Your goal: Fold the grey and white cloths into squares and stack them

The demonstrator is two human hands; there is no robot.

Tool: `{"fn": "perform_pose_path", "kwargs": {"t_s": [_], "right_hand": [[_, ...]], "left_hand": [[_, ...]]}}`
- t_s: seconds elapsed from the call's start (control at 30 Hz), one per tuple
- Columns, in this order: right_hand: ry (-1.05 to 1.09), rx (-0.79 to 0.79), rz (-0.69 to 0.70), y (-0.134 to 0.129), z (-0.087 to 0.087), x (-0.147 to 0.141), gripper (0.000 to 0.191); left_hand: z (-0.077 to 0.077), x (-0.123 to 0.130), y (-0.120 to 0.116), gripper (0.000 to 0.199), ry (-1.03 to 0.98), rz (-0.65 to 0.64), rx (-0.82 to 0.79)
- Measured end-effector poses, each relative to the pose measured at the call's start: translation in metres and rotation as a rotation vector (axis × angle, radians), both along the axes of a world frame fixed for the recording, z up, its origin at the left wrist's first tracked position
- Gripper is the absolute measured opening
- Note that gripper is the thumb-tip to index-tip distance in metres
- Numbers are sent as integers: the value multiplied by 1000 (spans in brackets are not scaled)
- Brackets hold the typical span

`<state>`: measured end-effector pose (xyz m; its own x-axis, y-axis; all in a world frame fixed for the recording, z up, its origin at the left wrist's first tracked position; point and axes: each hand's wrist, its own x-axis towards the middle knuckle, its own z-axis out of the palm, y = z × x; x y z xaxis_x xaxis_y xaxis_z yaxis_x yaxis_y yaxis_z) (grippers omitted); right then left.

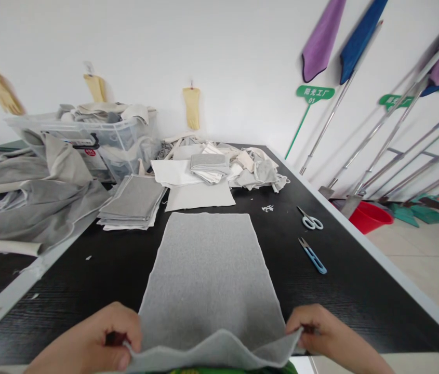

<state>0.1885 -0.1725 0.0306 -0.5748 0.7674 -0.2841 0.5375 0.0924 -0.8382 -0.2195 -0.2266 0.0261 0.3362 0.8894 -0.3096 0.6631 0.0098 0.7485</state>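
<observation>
A grey cloth lies spread lengthwise on the black table, its near edge lifted and wavy. At that edge's left corner my left hand is closed, pinching the fabric between thumb and fingers. My right hand pinches the opposite corner on the right. Beyond the far edge of the cloth is a pale flat cloth. To its left sits a stack of folded grey cloths.
Scissors and blue thread snips lie on the right. A clear plastic bin full of cloth stands at the back left, behind heaped grey fabric. More cloth pieces are piled at the back. A red bucket stands on the floor.
</observation>
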Motion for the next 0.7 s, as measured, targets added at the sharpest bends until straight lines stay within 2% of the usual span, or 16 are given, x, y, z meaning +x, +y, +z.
{"fn": "perform_pose_path", "kwargs": {"t_s": [0.07,0.13,0.3,0.4,0.57,0.7], "right_hand": [[24,15,-58,9,-4,-1,13],[37,64,-79,18,-6,-1,14],[77,160,-92,41,0,-3,21],[105,196,-107,58,5,-3,22],[180,246,-184,93,1,-4,21],[246,233,-230,118,-6,-6,19]], "left_hand": [[5,3,13,30,-59,1,18],[5,6,25,27,-135,70,94],[-11,12,48,21,-421,461,393],[-13,17,64,17,-506,630,463],[-1,24,94,17,-481,738,494],[7,23,117,17,-524,751,508]]}}
